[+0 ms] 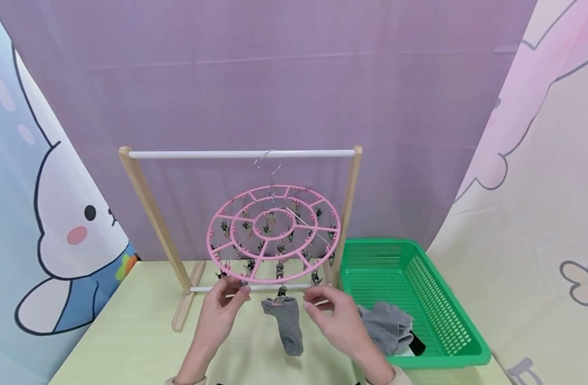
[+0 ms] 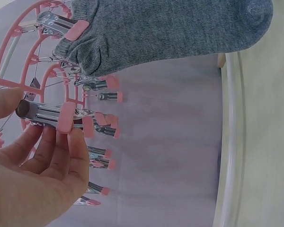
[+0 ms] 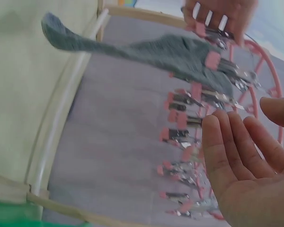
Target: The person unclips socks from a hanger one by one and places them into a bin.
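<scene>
A pink round clip hanger (image 1: 273,234) hangs by a wire hook, with several metal clips around its rings. From a clip at its front edge hangs a grey sock (image 1: 289,326). My left hand (image 1: 219,310) is left of the sock. It pinches a metal clip with pink tips (image 2: 47,113) between thumb and fingers, and nothing is in that clip. Right of the sock, my right hand (image 1: 337,318) is held apart from it, fingers loosely bent and thumb spread from them. In the right wrist view that hand (image 3: 246,161) holds nothing.
A green basket (image 1: 448,294) stands at the right with grey socks (image 1: 385,326) and a small black item (image 1: 416,344) in it. The wooden rack (image 1: 154,219) has a white top bar (image 1: 202,154) and a low white bar (image 2: 232,132). Behind it hangs a purple cloth (image 1: 294,96).
</scene>
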`<state>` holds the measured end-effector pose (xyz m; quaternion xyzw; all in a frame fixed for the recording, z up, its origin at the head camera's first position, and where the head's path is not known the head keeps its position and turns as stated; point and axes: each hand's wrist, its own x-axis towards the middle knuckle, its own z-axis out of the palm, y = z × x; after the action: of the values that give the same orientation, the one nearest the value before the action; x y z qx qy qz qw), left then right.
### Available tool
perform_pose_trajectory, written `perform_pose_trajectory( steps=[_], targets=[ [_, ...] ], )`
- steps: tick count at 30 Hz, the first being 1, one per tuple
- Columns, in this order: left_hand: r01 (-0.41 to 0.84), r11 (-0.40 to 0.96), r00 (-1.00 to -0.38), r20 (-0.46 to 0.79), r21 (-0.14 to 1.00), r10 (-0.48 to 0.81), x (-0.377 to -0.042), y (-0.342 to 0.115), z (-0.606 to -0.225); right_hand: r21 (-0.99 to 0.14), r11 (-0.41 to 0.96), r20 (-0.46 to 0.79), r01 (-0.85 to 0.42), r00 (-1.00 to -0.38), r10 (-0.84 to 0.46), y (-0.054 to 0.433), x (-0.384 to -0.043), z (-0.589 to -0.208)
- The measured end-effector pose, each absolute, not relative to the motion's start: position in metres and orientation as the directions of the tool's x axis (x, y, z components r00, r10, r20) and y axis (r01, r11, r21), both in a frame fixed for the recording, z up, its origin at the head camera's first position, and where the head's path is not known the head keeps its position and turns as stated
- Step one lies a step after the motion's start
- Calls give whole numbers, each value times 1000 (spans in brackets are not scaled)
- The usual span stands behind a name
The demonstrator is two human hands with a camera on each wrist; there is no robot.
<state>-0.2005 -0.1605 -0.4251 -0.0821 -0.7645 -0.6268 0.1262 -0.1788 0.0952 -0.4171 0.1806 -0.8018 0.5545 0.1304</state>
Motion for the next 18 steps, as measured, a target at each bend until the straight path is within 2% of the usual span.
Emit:
perform_pose_trajectory(
  steps=[13,18],
  targets=[
    [289,223,-953,302,931,-27,-200,-160,-425,-838,352,370,-416,-909,-193,76,-190,-426],
    [343,284,-930,366,895,-32,-197,-159,-425,-835,372,361,-405,-914,-185,72,-193,-429]
  ],
)
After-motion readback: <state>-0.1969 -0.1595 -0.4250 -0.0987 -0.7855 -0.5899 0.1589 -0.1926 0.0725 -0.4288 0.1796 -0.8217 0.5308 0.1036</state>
